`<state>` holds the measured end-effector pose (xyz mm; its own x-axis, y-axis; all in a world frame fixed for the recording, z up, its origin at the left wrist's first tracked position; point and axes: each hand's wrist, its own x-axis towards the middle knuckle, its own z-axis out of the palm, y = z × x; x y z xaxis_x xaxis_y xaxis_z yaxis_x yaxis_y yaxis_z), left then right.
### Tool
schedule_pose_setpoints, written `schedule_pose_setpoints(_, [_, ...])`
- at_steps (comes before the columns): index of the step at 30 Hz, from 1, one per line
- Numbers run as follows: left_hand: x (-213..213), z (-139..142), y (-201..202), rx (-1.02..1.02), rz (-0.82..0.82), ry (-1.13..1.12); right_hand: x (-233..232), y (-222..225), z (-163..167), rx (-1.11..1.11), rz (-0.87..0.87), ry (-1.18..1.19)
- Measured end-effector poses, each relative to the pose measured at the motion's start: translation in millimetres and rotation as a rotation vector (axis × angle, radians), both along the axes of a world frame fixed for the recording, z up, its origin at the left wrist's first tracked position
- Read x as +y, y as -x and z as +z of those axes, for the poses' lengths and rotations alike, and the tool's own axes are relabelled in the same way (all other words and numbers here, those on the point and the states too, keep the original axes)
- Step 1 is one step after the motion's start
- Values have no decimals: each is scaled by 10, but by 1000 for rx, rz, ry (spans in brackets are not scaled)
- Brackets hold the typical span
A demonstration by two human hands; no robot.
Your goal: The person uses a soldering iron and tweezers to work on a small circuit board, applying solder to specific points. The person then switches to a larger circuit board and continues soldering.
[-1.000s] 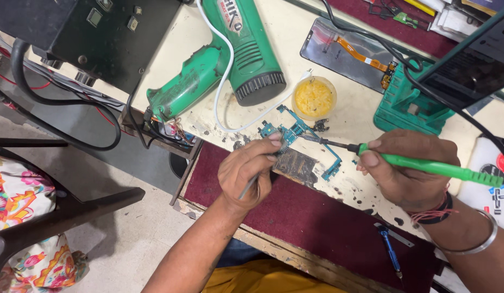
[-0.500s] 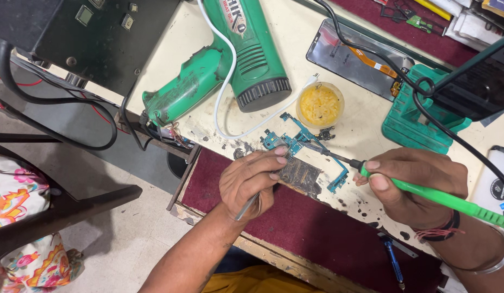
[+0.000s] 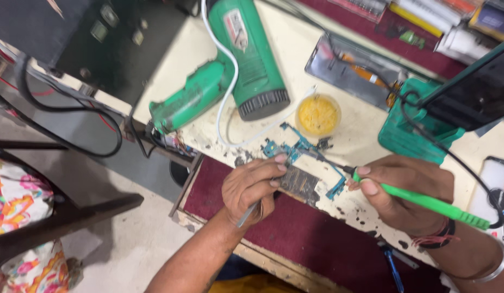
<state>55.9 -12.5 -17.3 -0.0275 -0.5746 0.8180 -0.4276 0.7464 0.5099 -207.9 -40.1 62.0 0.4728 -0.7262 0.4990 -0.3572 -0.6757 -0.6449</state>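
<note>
A small blue circuit board [image 3: 302, 172] lies at the edge of the cream worktop, partly over the maroon mat [image 3: 295, 239]. My left hand [image 3: 252, 184] presses on the board with its fingertips and grips a thin metal tool, likely tweezers [image 3: 246, 214], that sticks out below the palm. My right hand [image 3: 406, 190] holds a green soldering iron [image 3: 425, 201], its dark tip resting on the board's upper part. A black cable runs from the iron's rear end.
A green heat gun [image 3: 246, 54] with a white cord lies behind the board. A round yellow flux tin [image 3: 317, 115] sits beside it. A green stand [image 3: 409, 130], an opened phone [image 3: 355, 70], a black box [image 3: 89, 38] and a wooden chair [image 3: 56, 217] surround the spot.
The view has shifted slightly. Both hands stay on the board, the iron tip still touching it; my left hand's fingers moved a little along the board.
</note>
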Motion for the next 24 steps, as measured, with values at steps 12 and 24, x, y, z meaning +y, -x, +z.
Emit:
schedule_pose_setpoints(12, [-12, 79, 48, 6, 35, 77, -2, -49, 16, 16, -43, 78])
schedule_pose_setpoints(24, [11, 132, 46, -5, 35, 105, 11, -91, 103, 4, -18, 132])
